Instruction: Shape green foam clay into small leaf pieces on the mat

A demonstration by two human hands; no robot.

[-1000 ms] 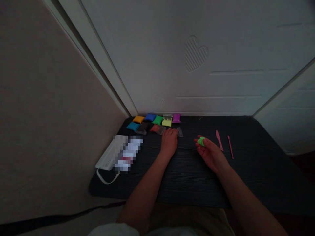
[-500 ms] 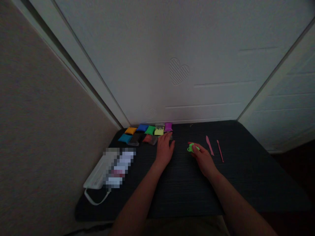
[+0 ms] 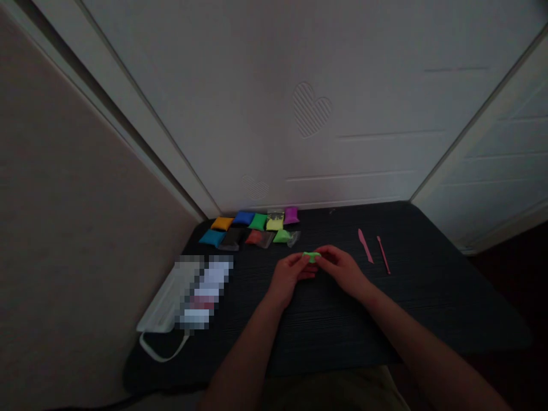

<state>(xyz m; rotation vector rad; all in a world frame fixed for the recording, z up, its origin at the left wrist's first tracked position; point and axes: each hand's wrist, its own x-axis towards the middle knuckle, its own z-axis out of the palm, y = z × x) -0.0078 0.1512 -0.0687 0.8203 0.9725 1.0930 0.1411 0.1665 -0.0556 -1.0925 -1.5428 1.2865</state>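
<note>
Between my two hands, over the middle of the dark table [image 3: 325, 319], is a small lump of bright green modelling clay [image 3: 311, 257]. My left hand [image 3: 287, 278] pinches its left side with thumb and fingers. From the other side my right hand [image 3: 342, 270] grips it, thumb toward me and fingers curled behind. The fingers cover part of the clay. Just beyond my left hand lies an opened clear packet with light green clay [image 3: 282, 236] in it.
Several clay packets, such as an orange one [image 3: 222, 223] and a purple one [image 3: 291, 215], lie along the back left. A pink plastic knife [image 3: 365, 245] and a thin pink stick tool [image 3: 383, 254] lie at right. A white face mask [image 3: 160, 308] is at left. A wall rises behind.
My left hand has come away from the packets to the clay. My right hand has moved left with the clay, and now both hands hold it together.
</note>
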